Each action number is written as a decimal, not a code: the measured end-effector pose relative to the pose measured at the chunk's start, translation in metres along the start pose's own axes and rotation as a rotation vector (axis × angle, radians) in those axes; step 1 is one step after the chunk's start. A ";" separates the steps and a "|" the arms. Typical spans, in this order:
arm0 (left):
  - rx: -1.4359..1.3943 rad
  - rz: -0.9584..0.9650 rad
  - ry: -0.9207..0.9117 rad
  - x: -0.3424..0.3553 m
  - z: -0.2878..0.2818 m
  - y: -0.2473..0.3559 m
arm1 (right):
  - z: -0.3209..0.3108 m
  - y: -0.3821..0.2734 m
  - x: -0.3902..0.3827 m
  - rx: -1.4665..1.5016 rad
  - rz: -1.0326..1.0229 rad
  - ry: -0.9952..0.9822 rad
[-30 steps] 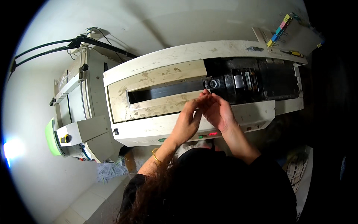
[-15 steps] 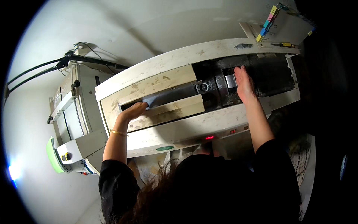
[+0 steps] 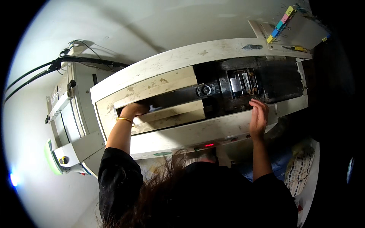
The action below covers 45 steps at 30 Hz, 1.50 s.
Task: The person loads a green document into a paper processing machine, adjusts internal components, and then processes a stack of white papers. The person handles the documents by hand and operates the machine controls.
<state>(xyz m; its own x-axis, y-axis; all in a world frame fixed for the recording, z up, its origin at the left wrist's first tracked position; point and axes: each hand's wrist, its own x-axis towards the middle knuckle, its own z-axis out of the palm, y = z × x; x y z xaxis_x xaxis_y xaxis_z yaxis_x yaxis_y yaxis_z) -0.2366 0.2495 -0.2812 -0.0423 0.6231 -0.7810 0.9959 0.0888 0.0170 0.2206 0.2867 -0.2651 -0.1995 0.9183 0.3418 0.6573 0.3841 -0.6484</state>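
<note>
I lean over a long cream machine (image 3: 178, 57) with an open top. My left hand (image 3: 133, 110), a gold bangle (image 3: 124, 120) on its wrist, reaches into the left end of a dark slot (image 3: 175, 99) between two beige panels (image 3: 171, 116). Its fingertips are hidden inside, so a grip cannot be made out. My right hand (image 3: 258, 117) lies flat, fingers apart, on the front rim, just below the black mechanism (image 3: 243, 83). A round knob (image 3: 205, 90) sits between the hands.
A red light (image 3: 209, 144) glows on the front face. A grey side unit (image 3: 72, 125) with black cables (image 3: 38, 70) adjoins the left end. Coloured binder clips (image 3: 279, 22) hold papers at the far right. Patterned cloth (image 3: 300, 171) lies on the floor at the right.
A second ago both hands met at the round knob. My left hand has since gone left into the slot's end, and my right hand has pulled back from the black mechanism to the front rim.
</note>
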 end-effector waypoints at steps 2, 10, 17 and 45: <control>-0.133 0.111 0.023 0.025 0.011 0.014 | 0.004 0.000 0.001 -0.003 -0.025 0.009; -0.164 0.037 -0.066 0.045 -0.009 0.077 | 0.014 0.002 0.000 -0.028 -0.050 0.063; -0.410 0.175 0.148 0.037 0.008 0.065 | 0.014 -0.001 0.003 -0.020 -0.069 0.042; -0.364 0.359 -0.069 0.034 0.010 0.052 | 0.019 -0.003 0.003 -0.121 -0.054 0.005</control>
<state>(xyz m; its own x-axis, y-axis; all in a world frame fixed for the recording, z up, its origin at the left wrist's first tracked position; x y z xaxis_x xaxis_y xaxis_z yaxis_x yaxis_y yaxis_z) -0.1856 0.2676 -0.3131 0.3148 0.6121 -0.7254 0.8537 0.1515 0.4982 0.2044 0.2904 -0.2744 -0.2338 0.8961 0.3773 0.7286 0.4184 -0.5423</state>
